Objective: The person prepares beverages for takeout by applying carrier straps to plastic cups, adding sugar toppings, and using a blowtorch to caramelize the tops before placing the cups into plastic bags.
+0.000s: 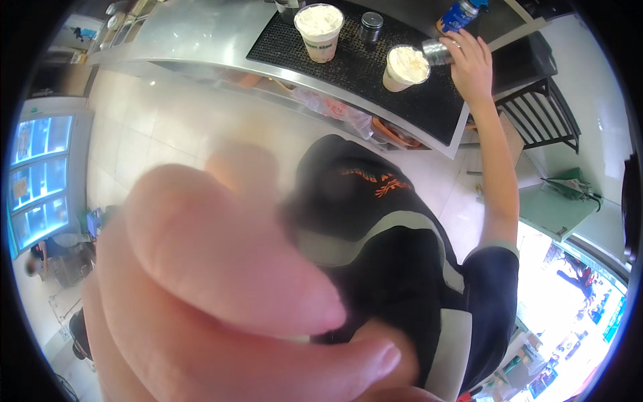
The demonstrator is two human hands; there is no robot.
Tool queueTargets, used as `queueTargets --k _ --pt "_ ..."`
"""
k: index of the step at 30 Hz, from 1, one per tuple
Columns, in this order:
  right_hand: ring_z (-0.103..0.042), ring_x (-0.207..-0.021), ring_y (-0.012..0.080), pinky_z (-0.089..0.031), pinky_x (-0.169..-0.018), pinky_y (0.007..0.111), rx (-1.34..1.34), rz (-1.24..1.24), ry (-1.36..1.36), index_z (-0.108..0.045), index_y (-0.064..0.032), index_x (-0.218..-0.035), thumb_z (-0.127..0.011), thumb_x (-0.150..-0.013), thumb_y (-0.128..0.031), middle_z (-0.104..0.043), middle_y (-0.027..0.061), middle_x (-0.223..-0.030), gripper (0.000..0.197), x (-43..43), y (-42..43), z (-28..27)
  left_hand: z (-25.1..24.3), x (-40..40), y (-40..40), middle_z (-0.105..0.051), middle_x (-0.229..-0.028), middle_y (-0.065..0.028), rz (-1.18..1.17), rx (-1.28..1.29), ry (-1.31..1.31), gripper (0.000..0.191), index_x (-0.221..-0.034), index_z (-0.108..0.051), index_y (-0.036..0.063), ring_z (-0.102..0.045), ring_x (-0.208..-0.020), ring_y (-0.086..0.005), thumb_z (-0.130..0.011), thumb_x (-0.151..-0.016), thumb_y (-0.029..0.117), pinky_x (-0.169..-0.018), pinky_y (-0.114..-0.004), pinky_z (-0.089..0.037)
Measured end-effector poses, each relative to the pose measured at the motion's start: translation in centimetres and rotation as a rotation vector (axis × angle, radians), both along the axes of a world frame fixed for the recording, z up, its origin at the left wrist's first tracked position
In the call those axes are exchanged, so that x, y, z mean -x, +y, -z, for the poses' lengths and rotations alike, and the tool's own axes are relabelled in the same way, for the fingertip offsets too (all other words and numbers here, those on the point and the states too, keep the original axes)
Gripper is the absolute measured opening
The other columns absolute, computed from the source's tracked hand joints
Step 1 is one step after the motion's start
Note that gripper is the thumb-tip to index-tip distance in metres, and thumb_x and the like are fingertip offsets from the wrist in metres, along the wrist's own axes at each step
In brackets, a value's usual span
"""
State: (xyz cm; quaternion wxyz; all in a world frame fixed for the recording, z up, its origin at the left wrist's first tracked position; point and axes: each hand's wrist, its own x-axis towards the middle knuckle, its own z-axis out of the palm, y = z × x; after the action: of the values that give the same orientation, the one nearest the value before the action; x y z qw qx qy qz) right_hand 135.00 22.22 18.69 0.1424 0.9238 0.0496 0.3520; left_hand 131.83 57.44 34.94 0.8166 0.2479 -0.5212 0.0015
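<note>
Up on the right, my right hand [471, 68] grips a silver metal shaker [438, 52], tilted on its side with its end at the rim of a clear cup topped with white cream [408, 65]. Light brown specks lie on that cream. A second cream-topped cup [320, 32] stands to the left on the black perforated mat [351, 83], with a small lidded metal canister [371, 26] between and behind the cups. My left hand [226, 296] is raised very near the camera, blurred and large, fingers curled; whether it holds anything is hidden.
A blue bottle or can [458, 16] stands behind the shaker. The steel counter [191, 35] extends left, with a plastic bag [334, 108] on a shelf beneath. A black slatted chair [545, 115] is at right; a lit glass-door cooler [42, 163] is far left.
</note>
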Motion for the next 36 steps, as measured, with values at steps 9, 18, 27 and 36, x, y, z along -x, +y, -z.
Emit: queueTargets --k 9,18,27,36 --pt "-0.045 -0.106 0.0129 -0.029 -0.093 0.034 0.030 -0.048 0.023 -0.055 -0.0192 -0.098 -0.057 -0.059 -0.001 -0.053 -0.0054 -0.106 0.044 -0.9 2.9 -1.5 -0.4 -1.7 1.1 -0.055 -0.074 -0.0117 -0.018 0.087 -0.027 0.034 -0.087 -0.053 0.0005 -0.051 -0.064 -0.0212 -0.035 -0.084 0.030 -0.059 -0.030 -0.040" --pt "-0.045 -0.105 0.0124 -0.026 -0.095 0.035 0.022 0.030 -0.019 -0.055 -0.0204 -0.099 -0.057 -0.059 0.000 -0.053 -0.0064 -0.106 0.044 -1.0 3.0 -2.4 10.4 -9.4 -7.6 -0.058 -0.076 -0.0173 -0.339 -0.005 0.012 0.038 -0.080 -0.054 -0.0050 -0.055 -0.067 -0.0235 -0.028 -0.087 0.022 -0.061 -0.031 -0.045" --pt "-0.045 -0.105 0.0133 -0.028 -0.093 0.034 0.067 0.076 -0.037 -0.056 -0.0197 -0.099 -0.056 -0.059 0.000 -0.053 -0.0056 -0.106 0.045 1.1 1.7 -3.6 22.4 -12.3 -16.0 -0.043 -0.119 -0.0162 -0.666 -0.491 0.105 0.033 -0.111 -0.046 -0.0023 -0.035 -0.115 -0.0301 -0.034 -0.087 0.017 -0.096 -0.037 -0.025" --pt "-0.046 -0.105 0.0147 -0.029 -0.092 0.034 0.020 0.059 -0.035 -0.056 -0.0194 -0.100 -0.057 -0.058 0.001 -0.053 -0.0047 -0.106 0.046 0.2 3.6 -4.4 24.8 -11.8 -18.0 -0.037 -0.125 -0.0154 -0.600 -0.604 0.268 0.039 -0.119 -0.038 -0.0034 -0.025 -0.122 -0.0298 -0.028 -0.090 0.021 -0.099 -0.036 -0.019"
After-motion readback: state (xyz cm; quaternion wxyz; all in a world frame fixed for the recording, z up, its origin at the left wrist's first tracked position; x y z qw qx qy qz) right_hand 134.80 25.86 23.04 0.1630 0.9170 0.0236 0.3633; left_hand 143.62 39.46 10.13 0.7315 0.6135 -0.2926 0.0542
